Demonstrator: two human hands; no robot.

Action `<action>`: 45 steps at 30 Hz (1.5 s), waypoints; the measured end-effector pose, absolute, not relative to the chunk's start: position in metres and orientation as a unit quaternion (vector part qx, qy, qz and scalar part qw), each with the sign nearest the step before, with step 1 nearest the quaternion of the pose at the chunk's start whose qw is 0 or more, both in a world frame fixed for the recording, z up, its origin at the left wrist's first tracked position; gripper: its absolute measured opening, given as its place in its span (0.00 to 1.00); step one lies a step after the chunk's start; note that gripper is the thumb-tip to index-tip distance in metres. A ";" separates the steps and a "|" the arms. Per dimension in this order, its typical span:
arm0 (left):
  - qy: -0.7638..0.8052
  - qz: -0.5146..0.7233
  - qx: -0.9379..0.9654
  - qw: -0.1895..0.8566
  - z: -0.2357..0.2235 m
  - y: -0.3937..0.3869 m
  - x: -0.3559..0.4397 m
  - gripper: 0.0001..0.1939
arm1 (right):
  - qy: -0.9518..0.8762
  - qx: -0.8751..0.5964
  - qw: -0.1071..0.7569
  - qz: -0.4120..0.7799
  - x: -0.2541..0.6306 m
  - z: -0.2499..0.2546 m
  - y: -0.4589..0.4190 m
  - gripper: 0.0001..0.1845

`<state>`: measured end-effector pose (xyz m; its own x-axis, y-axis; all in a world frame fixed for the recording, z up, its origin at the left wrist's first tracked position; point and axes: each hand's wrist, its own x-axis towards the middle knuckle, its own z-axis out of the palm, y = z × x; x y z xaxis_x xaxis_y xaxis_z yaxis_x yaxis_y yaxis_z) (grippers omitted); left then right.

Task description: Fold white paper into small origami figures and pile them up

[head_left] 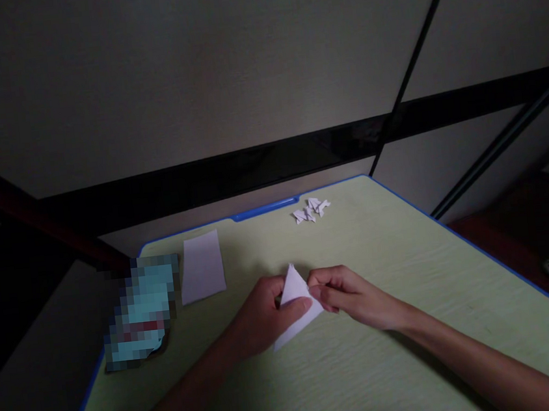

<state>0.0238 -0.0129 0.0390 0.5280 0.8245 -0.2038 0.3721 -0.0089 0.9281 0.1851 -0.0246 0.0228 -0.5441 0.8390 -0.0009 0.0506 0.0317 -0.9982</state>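
Note:
A folded white paper (296,300) with a pointed top is held just above the pale green table (397,349), near its middle. My left hand (262,314) grips the paper's left side, thumb pressed across its face. My right hand (342,293) pinches the paper's right edge with curled fingers. Both forearms reach in from the bottom of the view.
A flat white sheet (202,266) lies at the back left. A small pile of folded white paper pieces (311,210) sits near the far edge. A blurred bluish object (141,311) lies at the left edge. The table has a blue rim (265,208); a wall stands behind.

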 end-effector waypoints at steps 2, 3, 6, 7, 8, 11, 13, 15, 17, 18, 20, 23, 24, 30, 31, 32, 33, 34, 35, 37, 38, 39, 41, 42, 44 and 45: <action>0.434 0.203 0.680 0.555 0.039 -0.013 0.023 0.07 | -0.645 -0.342 0.323 0.602 0.185 0.024 -0.024 0.09; 0.431 0.201 0.681 0.557 0.038 -0.013 0.023 0.07 | -0.648 -0.339 0.321 0.602 0.185 0.025 -0.024 0.09; 0.425 0.195 0.687 0.557 0.039 -0.013 0.024 0.07 | -0.658 -0.335 0.316 0.595 0.184 0.028 -0.024 0.09; 0.425 0.193 0.688 0.556 0.039 -0.013 0.025 0.07 | -0.660 -0.339 0.318 0.590 0.183 0.028 -0.025 0.09; 0.427 0.192 0.690 0.552 0.039 -0.013 0.025 0.07 | -0.661 -0.344 0.321 0.585 0.182 0.027 -0.025 0.09; 0.437 0.199 0.700 0.528 0.039 -0.014 0.026 0.06 | -0.653 -0.357 0.336 0.577 0.180 0.022 -0.025 0.09; 0.448 0.202 0.701 0.516 0.039 -0.014 0.026 0.06 | -0.641 -0.353 0.344 0.588 0.180 0.020 -0.025 0.09; 0.455 0.199 0.694 0.521 0.040 -0.013 0.025 0.07 | -0.630 -0.346 0.342 0.606 0.181 0.019 -0.025 0.09; 0.454 0.199 0.685 0.534 0.040 -0.012 0.024 0.08 | -0.623 -0.342 0.333 0.620 0.182 0.020 -0.024 0.09; 0.452 0.200 0.682 0.539 0.041 -0.012 0.023 0.08 | -0.622 -0.339 0.327 0.625 0.183 0.022 -0.024 0.09; 0.452 0.202 0.677 0.544 0.042 -0.011 0.023 0.08 | -0.623 -0.333 0.320 0.631 0.183 0.024 -0.024 0.09; 0.457 0.200 0.673 0.547 0.042 -0.011 0.024 0.08 | -0.623 -0.328 0.322 0.633 0.184 0.026 -0.025 0.09; 0.460 0.196 0.671 0.548 0.042 -0.012 0.024 0.08 | -0.623 -0.329 0.323 0.631 0.184 0.026 -0.025 0.09; 0.461 0.173 0.662 0.565 0.043 -0.014 0.024 0.07 | -0.650 -0.331 0.314 0.608 0.185 0.026 -0.026 0.09; 0.457 0.169 0.662 0.569 0.043 -0.014 0.024 0.07 | -0.653 -0.329 0.313 0.606 0.185 0.026 -0.026 0.09; 0.456 0.165 0.662 0.572 0.044 -0.014 0.025 0.07 | -0.656 -0.328 0.313 0.603 0.185 0.026 -0.026 0.09; 0.455 0.163 0.663 0.572 0.044 -0.014 0.025 0.07 | -0.659 -0.326 0.314 0.601 0.184 0.027 -0.026 0.09; 0.456 0.160 0.664 0.570 0.044 -0.015 0.025 0.07 | -0.660 -0.326 0.315 0.599 0.184 0.027 -0.026 0.09; 0.457 0.159 0.667 0.567 0.044 -0.015 0.025 0.06 | -0.661 -0.325 0.316 0.599 0.184 0.026 -0.025 0.09; 0.460 0.157 0.673 0.557 0.044 -0.015 0.026 0.06 | -0.655 -0.324 0.318 0.604 0.182 0.025 -0.025 0.09; 0.462 0.157 0.676 0.552 0.043 -0.015 0.026 0.06 | -0.650 -0.324 0.320 0.609 0.182 0.024 -0.025 0.09; 0.464 0.157 0.679 0.547 0.043 -0.015 0.026 0.06 | -0.642 -0.324 0.322 0.615 0.181 0.022 -0.025 0.09; 0.467 0.159 0.684 0.537 0.041 -0.015 0.025 0.06 | -0.623 -0.325 0.327 0.632 0.180 0.020 -0.025 0.09; 0.468 0.161 0.686 0.533 0.041 -0.015 0.024 0.06 | -0.613 -0.325 0.328 0.641 0.179 0.019 -0.024 0.09; 0.466 0.166 0.687 0.532 0.041 -0.015 0.023 0.07 | -0.600 -0.320 0.331 0.654 0.180 0.018 -0.024 0.08; 0.465 0.168 0.686 0.534 0.041 -0.014 0.023 0.07 | -0.600 -0.317 0.330 0.656 0.180 0.019 -0.024 0.08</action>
<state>0.0229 -0.0144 0.0407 0.5108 0.8174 -0.2662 0.4594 0.0021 0.8882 0.1802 -0.0237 0.0186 -0.5809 0.8138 -0.0188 -0.0530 -0.0609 -0.9967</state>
